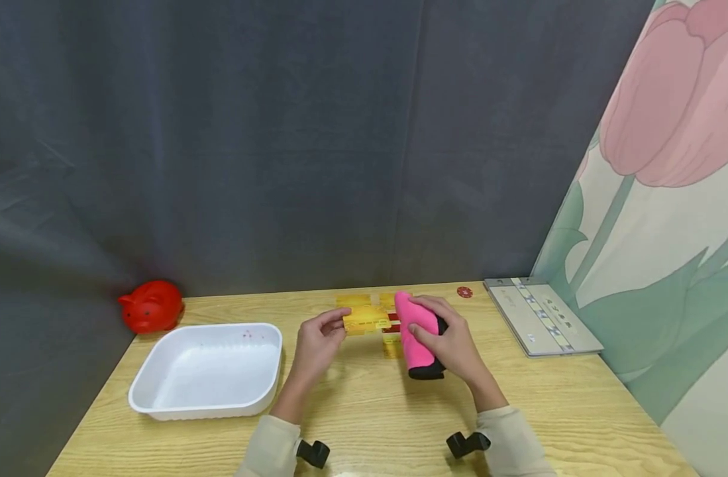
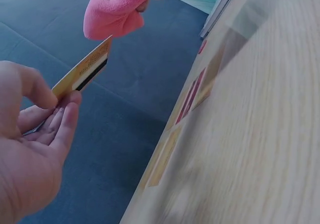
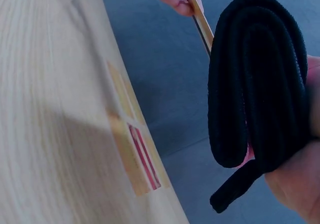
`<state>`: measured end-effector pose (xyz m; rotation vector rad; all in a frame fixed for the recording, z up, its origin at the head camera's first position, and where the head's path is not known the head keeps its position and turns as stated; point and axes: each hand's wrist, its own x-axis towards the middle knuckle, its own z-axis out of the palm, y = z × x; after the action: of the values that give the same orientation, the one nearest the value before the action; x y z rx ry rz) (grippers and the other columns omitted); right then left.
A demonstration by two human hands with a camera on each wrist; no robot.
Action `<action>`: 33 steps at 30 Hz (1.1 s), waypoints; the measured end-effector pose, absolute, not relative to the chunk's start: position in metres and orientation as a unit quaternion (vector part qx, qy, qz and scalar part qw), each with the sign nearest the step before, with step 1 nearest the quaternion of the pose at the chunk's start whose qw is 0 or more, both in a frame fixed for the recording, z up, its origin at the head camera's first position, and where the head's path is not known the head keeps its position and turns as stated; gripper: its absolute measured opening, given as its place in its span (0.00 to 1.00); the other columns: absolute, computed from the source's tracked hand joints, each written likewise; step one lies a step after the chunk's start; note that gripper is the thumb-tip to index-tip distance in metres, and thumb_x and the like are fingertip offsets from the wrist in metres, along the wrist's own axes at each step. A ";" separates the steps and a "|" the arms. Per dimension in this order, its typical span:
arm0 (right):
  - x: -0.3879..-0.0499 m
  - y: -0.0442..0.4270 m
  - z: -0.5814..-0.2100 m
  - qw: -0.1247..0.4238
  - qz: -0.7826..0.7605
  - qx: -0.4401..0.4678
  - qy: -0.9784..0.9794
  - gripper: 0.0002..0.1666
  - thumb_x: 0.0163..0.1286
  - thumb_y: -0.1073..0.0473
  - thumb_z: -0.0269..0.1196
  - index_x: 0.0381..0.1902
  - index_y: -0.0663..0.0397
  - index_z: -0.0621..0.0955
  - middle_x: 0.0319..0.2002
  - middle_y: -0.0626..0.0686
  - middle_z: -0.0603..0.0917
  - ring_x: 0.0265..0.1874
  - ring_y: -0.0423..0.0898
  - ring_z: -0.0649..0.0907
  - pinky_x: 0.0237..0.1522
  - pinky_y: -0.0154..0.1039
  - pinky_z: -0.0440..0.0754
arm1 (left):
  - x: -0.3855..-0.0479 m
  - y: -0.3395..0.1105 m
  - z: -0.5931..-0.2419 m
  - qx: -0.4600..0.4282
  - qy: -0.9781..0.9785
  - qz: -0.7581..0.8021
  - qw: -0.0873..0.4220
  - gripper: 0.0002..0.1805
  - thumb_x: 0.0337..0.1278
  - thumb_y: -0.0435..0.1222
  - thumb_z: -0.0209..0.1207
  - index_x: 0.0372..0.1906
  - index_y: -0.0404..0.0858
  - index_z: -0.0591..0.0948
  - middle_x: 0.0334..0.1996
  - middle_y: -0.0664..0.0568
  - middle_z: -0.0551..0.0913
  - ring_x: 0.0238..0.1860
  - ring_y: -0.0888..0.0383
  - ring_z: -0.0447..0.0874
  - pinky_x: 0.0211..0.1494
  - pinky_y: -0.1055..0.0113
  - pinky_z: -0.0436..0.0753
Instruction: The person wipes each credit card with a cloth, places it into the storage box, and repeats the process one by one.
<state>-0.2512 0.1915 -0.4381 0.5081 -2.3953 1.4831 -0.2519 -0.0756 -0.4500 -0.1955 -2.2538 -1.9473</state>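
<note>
My left hand [image 1: 317,344] pinches a yellow-gold card [image 1: 365,319] by its left edge, above the table. In the left wrist view the card [image 2: 84,69] shows a dark stripe, held between thumb and fingers. A folded pink cloth with black edging [image 1: 416,331] is gripped by my right hand [image 1: 453,339], just right of the card. The right wrist view shows the folded black end of the cloth [image 3: 257,83]. Beneath and behind both hands, several yellow cards [image 1: 353,301] and red strips lie on the table, partly hidden.
A white tray [image 1: 205,371] stands at the left, with a red piggy bank [image 1: 152,307] behind it. At the back right are a red round chip [image 1: 464,291] and a grey book or folder [image 1: 542,318]. A dark curtain [image 1: 280,146] hangs behind the wooden table [image 1: 375,424].
</note>
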 end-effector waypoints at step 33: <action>-0.262 0.192 -0.424 0.123 0.533 0.179 -0.818 0.29 0.69 0.58 0.71 0.66 0.41 0.80 0.66 0.53 0.78 0.56 0.55 0.80 0.47 0.35 0.85 | -0.252 -0.074 -0.448 -0.030 -0.757 -0.630 0.169 0.09 0.62 0.34 0.70 0.43 0.34 0.91 0.41 0.43 0.91 0.37 0.55 0.91 0.40 0.71 0.89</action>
<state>-0.2617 0.1917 -0.4242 0.5223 -2.3853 1.5537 -0.2519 -0.0740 -0.4481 -0.0855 -2.1529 -1.7907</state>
